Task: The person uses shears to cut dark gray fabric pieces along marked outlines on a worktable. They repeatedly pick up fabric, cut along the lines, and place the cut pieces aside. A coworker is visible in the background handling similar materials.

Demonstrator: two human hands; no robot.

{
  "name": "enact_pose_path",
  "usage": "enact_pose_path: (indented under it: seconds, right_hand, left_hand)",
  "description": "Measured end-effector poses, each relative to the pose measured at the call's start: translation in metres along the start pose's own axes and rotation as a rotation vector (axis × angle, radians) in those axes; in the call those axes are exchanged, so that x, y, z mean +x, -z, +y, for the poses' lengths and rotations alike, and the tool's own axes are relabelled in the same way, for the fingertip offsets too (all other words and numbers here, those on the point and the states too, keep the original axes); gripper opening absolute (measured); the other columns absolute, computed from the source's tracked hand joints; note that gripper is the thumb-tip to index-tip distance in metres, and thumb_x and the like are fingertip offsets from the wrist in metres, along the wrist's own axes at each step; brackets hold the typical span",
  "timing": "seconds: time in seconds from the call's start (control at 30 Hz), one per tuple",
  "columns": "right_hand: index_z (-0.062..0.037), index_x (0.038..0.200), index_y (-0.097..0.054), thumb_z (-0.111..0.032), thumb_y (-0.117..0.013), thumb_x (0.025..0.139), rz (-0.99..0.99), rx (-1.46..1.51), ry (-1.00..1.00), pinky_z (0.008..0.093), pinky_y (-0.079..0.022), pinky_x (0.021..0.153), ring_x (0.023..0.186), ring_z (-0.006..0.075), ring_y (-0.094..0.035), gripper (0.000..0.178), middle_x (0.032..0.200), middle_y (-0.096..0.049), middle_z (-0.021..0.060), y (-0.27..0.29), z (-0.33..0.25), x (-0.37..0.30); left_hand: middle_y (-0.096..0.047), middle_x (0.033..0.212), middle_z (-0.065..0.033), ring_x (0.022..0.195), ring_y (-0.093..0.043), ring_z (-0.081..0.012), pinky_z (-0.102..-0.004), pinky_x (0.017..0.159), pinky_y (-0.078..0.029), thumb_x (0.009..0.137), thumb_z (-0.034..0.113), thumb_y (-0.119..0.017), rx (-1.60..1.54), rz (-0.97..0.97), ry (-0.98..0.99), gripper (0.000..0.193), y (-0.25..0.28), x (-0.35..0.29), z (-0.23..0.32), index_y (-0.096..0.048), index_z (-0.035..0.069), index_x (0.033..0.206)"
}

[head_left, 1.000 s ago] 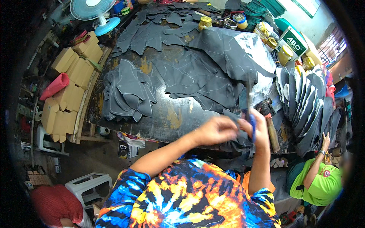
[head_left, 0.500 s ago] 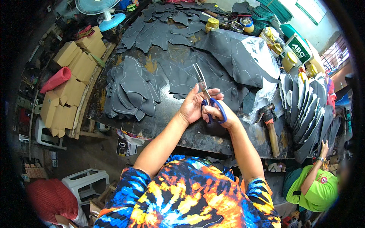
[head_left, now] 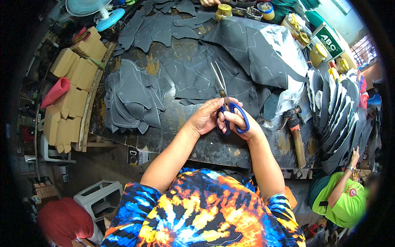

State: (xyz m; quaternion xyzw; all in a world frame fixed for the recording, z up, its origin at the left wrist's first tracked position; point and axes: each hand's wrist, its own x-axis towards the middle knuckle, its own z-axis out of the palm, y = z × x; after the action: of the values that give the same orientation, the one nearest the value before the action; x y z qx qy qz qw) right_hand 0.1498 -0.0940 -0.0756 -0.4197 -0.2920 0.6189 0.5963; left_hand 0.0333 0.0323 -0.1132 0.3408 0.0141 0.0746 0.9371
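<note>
Blue-handled scissors (head_left: pixel 222 93) point away from me over the table, their blades slightly apart. My right hand (head_left: pixel 245 125) has its fingers in the handle loops. Against the other side of the handles, my left hand (head_left: pixel 202 118) is closed, its thumb lying by the pivot; its fingertips are partly hidden behind the scissors. Beyond the blades lie dark grey sheets (head_left: pixel 191 78) with pale outlines drawn on them. A pile of cut dark pieces (head_left: pixel 133 96) sits to the left, and a larger marked sheet (head_left: pixel 263 57) lies to the right.
A hammer (head_left: pixel 295 136) rests on the worktable (head_left: pixel 193 145) at right, beside stacked dark pieces with white edges (head_left: pixel 335 117). Yellow-lidded jars (head_left: pixel 224 11) stand at the back. Cardboard boxes (head_left: pixel 76 74) line the left. A person in green (head_left: pixel 339 199) works at right; another's hand (head_left: pixel 210 2) shows at the top.
My left hand has closed, its thumb coming down near the scissors' pivot. The scissors sit slightly lower in view. A person's hand has appeared at the far edge, and the view has shifted a little.
</note>
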Motion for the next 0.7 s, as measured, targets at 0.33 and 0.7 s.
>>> enact_pose_path:
  seconds: [0.33, 0.7]
  right_hand:
    - [-0.0037, 0.096, -0.057, -0.034, -0.071, 0.088, -0.001, 0.1, -0.03, 0.026, -0.049, 0.059, 0.067, 0.0165, -0.062, 0.034, 0.078, -0.063, 0.0096, -0.0023, -0.0045, 0.0019]
    - [-0.0036, 0.099, -0.056, -0.034, -0.071, 0.088, -0.008, 0.188, 0.007, 0.0275, -0.05, 0.061, 0.069, 0.0181, -0.062, 0.035, 0.079, -0.061, 0.0097, -0.0023, -0.0045, 0.0007]
  left_hand:
    - [-0.062, 0.123, -0.0234, 0.061, -0.068, -0.0177, -0.0291, 0.056, -0.059, 0.1, 0.036, -0.055, -0.079, 0.031, 0.054, 0.052, -0.0063, -0.0026, 0.0087, -0.054, -0.007, 0.131]
    - [-0.07, 0.085, -0.0108, 0.059, -0.065, -0.0156, -0.0303, 0.058, -0.058, 0.097, 0.032, -0.063, -0.135, 0.038, 0.061, 0.054, -0.0079, -0.0046, 0.0083, -0.051, -0.006, 0.133]
